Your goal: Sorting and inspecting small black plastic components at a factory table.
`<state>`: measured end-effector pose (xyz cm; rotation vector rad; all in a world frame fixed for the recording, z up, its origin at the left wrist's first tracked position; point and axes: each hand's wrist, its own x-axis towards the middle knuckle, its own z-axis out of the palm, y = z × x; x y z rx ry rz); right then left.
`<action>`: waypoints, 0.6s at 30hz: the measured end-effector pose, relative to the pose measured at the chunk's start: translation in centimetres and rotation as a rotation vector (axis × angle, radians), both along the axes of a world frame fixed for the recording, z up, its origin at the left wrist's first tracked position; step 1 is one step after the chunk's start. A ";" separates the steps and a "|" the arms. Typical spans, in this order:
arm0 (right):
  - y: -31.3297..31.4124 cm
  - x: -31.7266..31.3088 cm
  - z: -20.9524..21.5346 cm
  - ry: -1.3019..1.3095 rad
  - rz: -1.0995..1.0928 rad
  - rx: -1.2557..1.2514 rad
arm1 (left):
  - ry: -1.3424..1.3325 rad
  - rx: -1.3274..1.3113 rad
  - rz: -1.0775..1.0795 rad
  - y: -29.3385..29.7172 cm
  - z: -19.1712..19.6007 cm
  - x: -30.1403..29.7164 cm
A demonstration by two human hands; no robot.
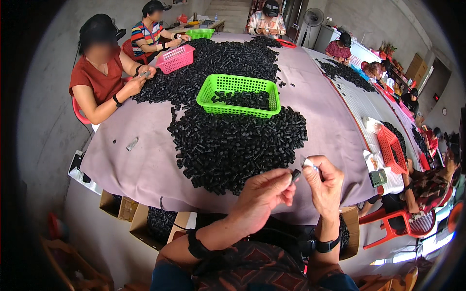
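Note:
A small black cylindrical part is pinched between the thumb and fingers of my left hand. Facing it, my right hand grips a small whitish tool; its tip points toward the part, and whether the two touch I cannot tell. Both hands are above the near edge of the cloth-covered table. Just beyond them spreads a large pile of black parts. A green plastic basket with more such parts inside sits on the pile's far side.
A pink basket stands at the far left by a seated co-worker. On the left cloth lies a small greyish object. Cardboard boxes of parts sit below the table edge. At right are a red basket and a red chair.

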<state>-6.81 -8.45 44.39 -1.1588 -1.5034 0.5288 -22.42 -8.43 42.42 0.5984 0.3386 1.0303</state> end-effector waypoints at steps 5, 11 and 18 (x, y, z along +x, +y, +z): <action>-0.2 1.3 -0.1 0.322 0.098 -0.038 | 0.019 0.021 0.051 0.7 0.1 -0.4; -0.1 -0.6 0.4 0.064 0.237 0.045 | 0.056 0.059 0.067 0.3 -0.4 0.0; 0.3 -0.6 -0.2 0.090 0.185 0.049 | 0.076 0.064 0.059 0.3 -0.4 0.3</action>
